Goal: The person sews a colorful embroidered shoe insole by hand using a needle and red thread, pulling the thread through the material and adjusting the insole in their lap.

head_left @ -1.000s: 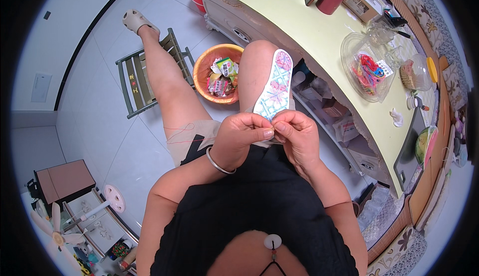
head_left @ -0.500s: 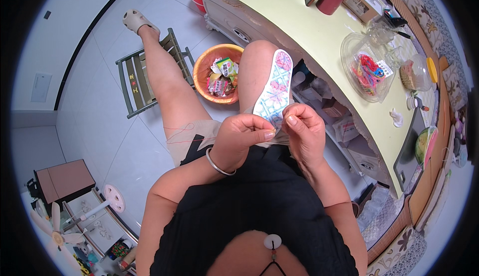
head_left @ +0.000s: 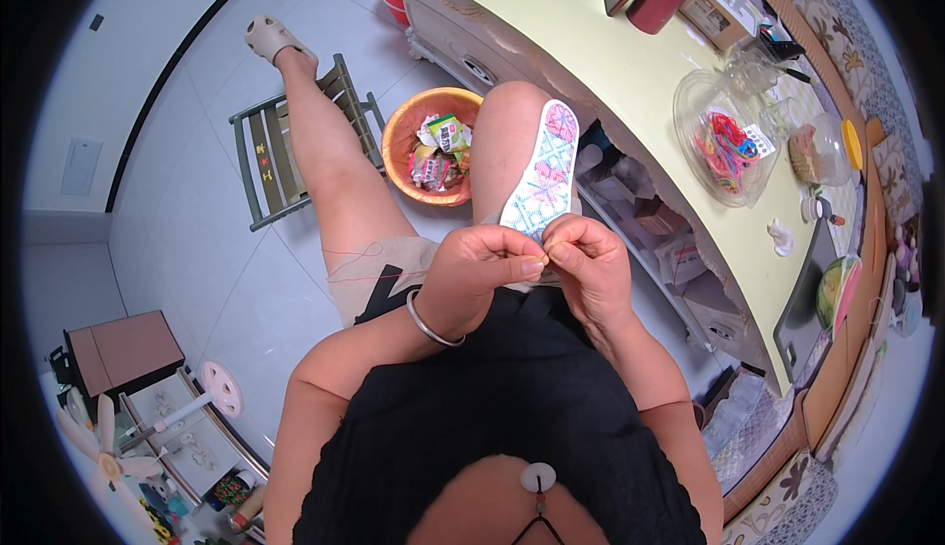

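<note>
- Pale-topped table (head_left: 600, 58) on the right.
- Slatted stool (head_left: 260, 159) by the left leg.
- Orange wastebasket (head_left: 397, 141), holding wrappers.
- Clear plastic tray (head_left: 686, 117) on the table, holding coloured embroidery floss (head_left: 726, 151).
- Patterned insole (head_left: 546, 173) on the right thigh, near end at the fingertips.
- Left hand (head_left: 484, 257) and right hand (head_left: 593, 257): thumbs and forefingers pinched, meeting; anything between is too small to tell.
- Red thread (head_left: 340, 253) across the shorts.

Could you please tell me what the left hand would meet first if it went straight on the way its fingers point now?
Probably the right hand: the left hand points rightward, straight at it, with almost no gap showing between their fingertips, though depth is unclear.
</note>
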Available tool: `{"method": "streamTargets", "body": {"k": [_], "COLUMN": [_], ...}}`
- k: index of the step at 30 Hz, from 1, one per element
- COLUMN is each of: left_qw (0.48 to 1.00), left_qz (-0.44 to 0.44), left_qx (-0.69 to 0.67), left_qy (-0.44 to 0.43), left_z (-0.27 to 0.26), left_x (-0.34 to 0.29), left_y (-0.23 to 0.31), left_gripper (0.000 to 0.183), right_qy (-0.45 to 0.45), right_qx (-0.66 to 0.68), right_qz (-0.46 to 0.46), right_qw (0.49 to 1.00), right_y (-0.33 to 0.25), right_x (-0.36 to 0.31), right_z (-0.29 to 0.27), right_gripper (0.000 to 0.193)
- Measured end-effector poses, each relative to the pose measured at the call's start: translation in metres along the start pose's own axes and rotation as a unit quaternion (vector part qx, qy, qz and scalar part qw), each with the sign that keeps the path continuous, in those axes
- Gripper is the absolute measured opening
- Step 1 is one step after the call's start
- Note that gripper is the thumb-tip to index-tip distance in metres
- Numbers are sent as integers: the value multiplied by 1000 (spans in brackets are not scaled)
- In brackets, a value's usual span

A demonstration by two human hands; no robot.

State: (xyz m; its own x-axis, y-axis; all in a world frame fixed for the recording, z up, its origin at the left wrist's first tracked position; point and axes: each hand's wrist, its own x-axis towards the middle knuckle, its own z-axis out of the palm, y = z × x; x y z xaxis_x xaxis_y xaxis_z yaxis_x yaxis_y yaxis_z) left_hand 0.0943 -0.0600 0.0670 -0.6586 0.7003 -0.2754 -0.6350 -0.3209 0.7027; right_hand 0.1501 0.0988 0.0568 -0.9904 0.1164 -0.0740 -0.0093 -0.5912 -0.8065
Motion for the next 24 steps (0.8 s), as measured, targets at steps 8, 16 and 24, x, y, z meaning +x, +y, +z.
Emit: {"method": "streamTargets", "body": {"k": [8,16,24], "left_qw": [1000,1000,1000], "left_qz": [-3,-6,-9], "left_qx": [6,10,25], "left_qy": [-8,-15,-15], "left_z": [-1,-2,-3], "left_x": [0,1,0], "left_y": [0,1,1], "left_gripper": [11,12,11], "right_qy": [-5,-5,-2], "right_qx": [-17,-15,-13], "right_qz": [2,6,19], "right_qw": [1000,1000,1000], "right_y": [-3,-3,-3], "right_x": [0,-1,-3], "right_z": [1,1,-2], "right_gripper": [5,5,5]}}
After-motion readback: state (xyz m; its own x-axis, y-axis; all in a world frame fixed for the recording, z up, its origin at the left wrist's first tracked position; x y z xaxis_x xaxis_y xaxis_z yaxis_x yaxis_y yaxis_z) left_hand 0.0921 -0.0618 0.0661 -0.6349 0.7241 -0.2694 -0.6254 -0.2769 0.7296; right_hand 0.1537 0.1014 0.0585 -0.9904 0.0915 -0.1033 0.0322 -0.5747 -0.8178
